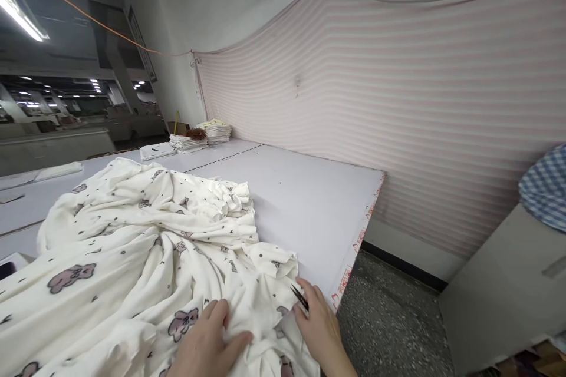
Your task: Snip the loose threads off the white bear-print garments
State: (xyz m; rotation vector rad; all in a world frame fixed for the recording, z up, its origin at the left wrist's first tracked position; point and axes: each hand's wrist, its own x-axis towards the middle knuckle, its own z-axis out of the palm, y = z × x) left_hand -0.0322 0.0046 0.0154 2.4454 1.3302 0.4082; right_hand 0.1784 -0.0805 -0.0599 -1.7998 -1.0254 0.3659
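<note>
A large heap of white fabric printed with purple-grey bears and small dark marks lies crumpled over the near part of the table. My left hand rests on this fabric at the bottom middle, its thumb stretched away from the fingers and nothing visible gripped. Close to the fabric's right edge, my right hand is closed around small black thread snips. Their pointed tips stick out to the upper left, over the cloth. The handle of the snips is hidden in the palm.
The pale table ends on the right at an edge with red writing. Folded white stacks stand at the back. Striped pink cloth covers the wall. A grey cabinet bears blue checked fabric.
</note>
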